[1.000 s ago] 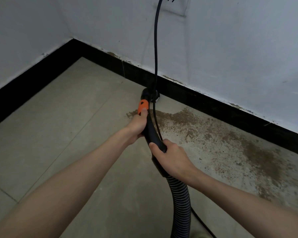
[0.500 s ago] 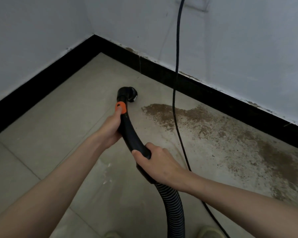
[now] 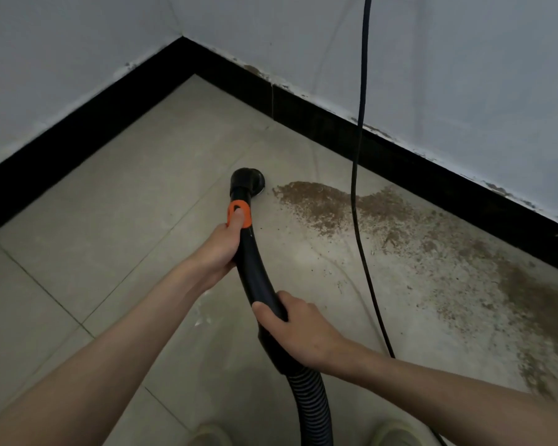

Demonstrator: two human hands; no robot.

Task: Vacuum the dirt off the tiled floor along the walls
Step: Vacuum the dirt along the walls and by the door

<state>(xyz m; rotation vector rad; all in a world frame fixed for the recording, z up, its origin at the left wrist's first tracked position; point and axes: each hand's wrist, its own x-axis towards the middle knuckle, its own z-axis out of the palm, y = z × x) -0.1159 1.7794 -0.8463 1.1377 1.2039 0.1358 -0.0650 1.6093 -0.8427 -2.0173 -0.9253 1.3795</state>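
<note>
Both hands (left [image 3: 219,249], right [image 3: 298,329]) are gripping the wand [image 3: 255,272], its nozzle [image 3: 248,181] sitting just left of the dirt [image 3: 322,204].

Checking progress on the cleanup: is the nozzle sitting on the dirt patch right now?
No: the nozzle sits on bare tile just left of the dirt, with a gap between them.

1. A curved black vacuum wand [image 3: 255,268] with an orange switch [image 3: 239,214] runs between both hands, its nozzle [image 3: 248,180] on the tiled floor [image 3: 110,220].
2. Brown dirt [image 3: 384,220] spreads right of the hands, along the wall's black skirting.
</note>
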